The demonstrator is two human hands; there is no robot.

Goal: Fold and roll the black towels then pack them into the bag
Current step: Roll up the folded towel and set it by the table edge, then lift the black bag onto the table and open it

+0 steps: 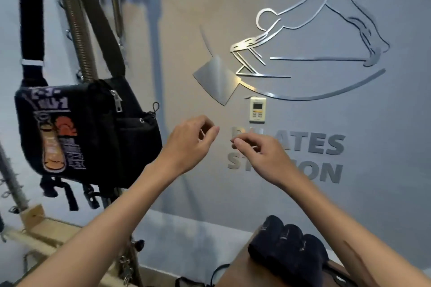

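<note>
A black bag (86,128) with a printed front hangs by its strap at the left, zipper pull showing at its top. Three rolled black towels (289,249) lie side by side on a brown padded surface (238,272) at the bottom right. My left hand (189,140) and my right hand (258,151) are raised in front of the wall, to the right of the bag and above the towels. Both have fingers loosely curled, thumb near forefinger, and hold nothing that I can make out. Neither hand touches the bag or the towels.
A grey wall with a metal figure logo (303,42) and raised lettering (326,147) fills the background, with a small control panel (257,109). A spring and metal poles (77,30) stand behind the bag. A wooden frame (46,230) runs along the lower left.
</note>
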